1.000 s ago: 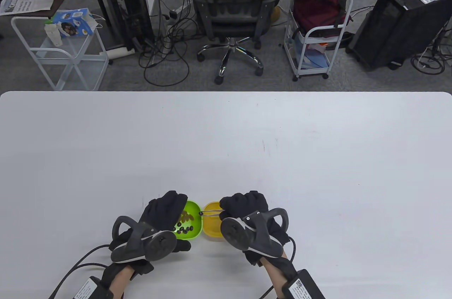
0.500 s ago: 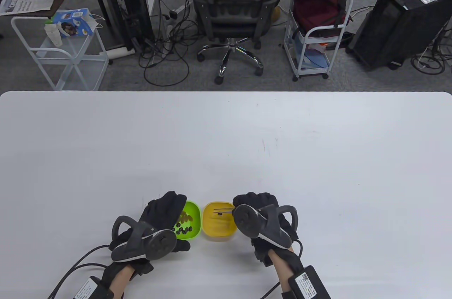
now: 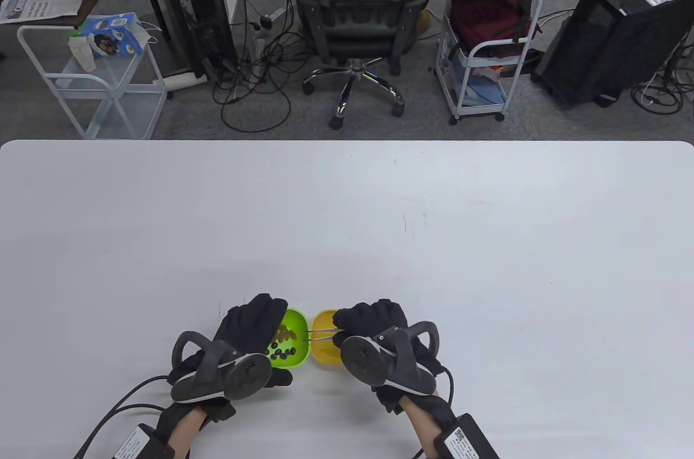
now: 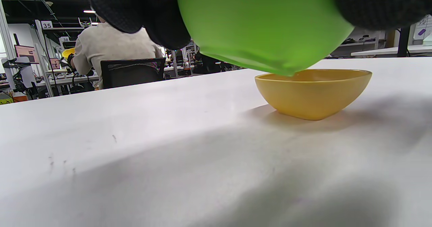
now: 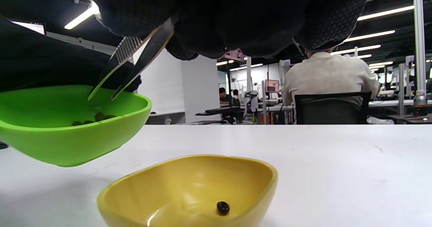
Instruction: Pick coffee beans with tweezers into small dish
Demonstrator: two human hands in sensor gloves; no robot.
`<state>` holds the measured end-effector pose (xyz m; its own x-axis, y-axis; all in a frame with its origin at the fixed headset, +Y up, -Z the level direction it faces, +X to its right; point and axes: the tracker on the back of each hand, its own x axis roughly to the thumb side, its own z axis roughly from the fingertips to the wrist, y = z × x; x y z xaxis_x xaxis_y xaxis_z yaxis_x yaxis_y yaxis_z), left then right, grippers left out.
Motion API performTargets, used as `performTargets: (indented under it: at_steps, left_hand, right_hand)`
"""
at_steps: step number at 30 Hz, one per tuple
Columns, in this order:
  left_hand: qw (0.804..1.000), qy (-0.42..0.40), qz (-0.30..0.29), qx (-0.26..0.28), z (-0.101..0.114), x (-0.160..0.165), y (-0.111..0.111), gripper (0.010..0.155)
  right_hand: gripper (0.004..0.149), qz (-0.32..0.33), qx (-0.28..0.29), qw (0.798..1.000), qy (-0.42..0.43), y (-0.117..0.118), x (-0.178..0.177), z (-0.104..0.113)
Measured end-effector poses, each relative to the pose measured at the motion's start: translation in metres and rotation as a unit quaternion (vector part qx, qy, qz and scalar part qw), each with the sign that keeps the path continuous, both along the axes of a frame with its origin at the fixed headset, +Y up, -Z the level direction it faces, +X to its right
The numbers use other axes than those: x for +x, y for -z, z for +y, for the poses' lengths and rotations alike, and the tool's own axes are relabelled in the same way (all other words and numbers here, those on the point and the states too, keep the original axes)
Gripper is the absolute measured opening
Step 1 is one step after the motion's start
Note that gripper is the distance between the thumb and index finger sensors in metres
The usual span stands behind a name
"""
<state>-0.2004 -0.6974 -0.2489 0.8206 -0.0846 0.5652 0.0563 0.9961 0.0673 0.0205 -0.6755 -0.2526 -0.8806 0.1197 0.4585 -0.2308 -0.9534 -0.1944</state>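
A green dish [image 3: 295, 342] with several dark coffee beans [image 3: 282, 353] sits near the table's front edge; it also shows in the right wrist view [image 5: 67, 132] and the left wrist view [image 4: 263, 28]. My left hand [image 3: 249, 326] grips its left side. A yellow dish [image 3: 325, 353] stands just right of it and holds one bean [image 5: 223, 207]. My right hand [image 3: 368, 323] holds metal tweezers [image 3: 320, 333]. Their tips [image 5: 101, 97] are slightly apart, empty, over the green dish's right rim.
The white table [image 3: 434, 237] stretches far beyond both dishes. An office chair [image 3: 360, 20], two white carts [image 3: 92, 79] and computer towers stand on the floor behind the far edge.
My right hand carried a bean to the yellow dish and let it go there. It has since moved back left, and the empty tweezer tips are at the green dish again.
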Motion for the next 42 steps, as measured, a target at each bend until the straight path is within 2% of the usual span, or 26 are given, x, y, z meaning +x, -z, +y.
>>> performTargets:
  at_steps: [5,10,29,42]
  left_hand:
    - [1.0,0.003,-0.002,0.0,-0.001,0.001,-0.001,0.112]
    - [1.0,0.005,-0.002,0.004,0.0,0.002,-0.001,0.112]
    - [1.0,0.013,-0.006,0.011,-0.001,0.004,-0.003,0.112]
    - [1.0,0.011,-0.009,0.007,-0.001,0.005,-0.003,0.112]
  right_hand:
    - [0.046,0.013,0.016,0.999,-0.039,-0.002,-0.011,-0.004]
    - [0.045,0.031,0.06,0.996,-0.064,-0.009,-0.024,-0.003]
    - [0.045,0.035,0.072,0.987,-0.137,-0.012,-0.041,-0.006]
    - [0.045,0.035,0.067,0.987,-0.141,-0.012,-0.043,-0.005]
